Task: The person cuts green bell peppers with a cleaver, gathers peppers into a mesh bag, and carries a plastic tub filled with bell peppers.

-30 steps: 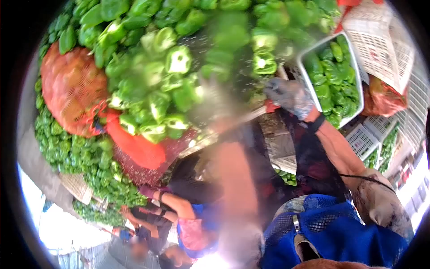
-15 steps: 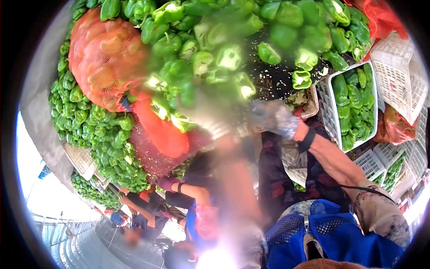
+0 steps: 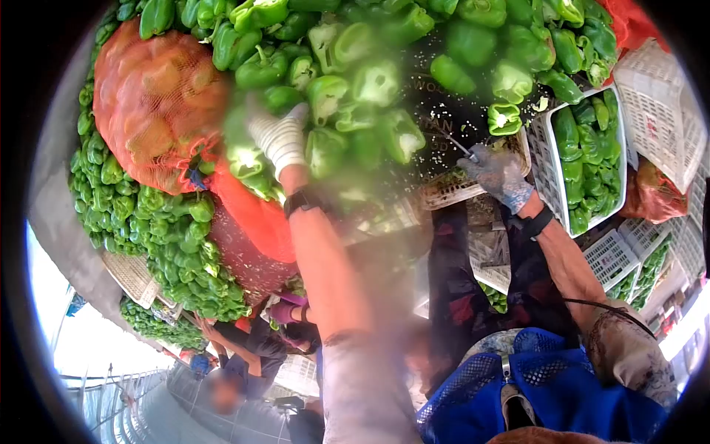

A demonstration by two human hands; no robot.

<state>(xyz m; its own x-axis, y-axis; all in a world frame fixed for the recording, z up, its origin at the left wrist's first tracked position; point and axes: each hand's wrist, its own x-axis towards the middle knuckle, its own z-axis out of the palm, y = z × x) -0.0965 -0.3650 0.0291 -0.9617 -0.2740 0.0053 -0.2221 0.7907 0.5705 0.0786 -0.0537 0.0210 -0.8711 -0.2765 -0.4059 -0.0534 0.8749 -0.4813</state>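
My left hand (image 3: 279, 139), in a white glove, reaches onto the pile of green bell peppers (image 3: 262, 68). Its thumb and fingers are apart near a whole pepper (image 3: 282, 99), and the fingertips are partly blurred. In my gloved right hand (image 3: 500, 176), closed fingers grip a small thin-bladed knife (image 3: 452, 142), which points up and left over the dark, seed-strewn surface (image 3: 433, 103). Cut pepper halves (image 3: 325, 96) lie between the hands, some smeared by blur on the lens. A cut pepper (image 3: 504, 118) sits just above my right hand.
A red mesh sack (image 3: 159, 103) lies at upper left. White crates (image 3: 553, 159) stand at right, one filled with peppers. Below the dark surface is a crate with scraps (image 3: 458, 194). Other people work at lower left, one with a purple-gloved hand (image 3: 285, 311).
My left hand has moved up and left, from the blurred middle to the pepper pile. My right hand has shifted right, and the knife now shows.
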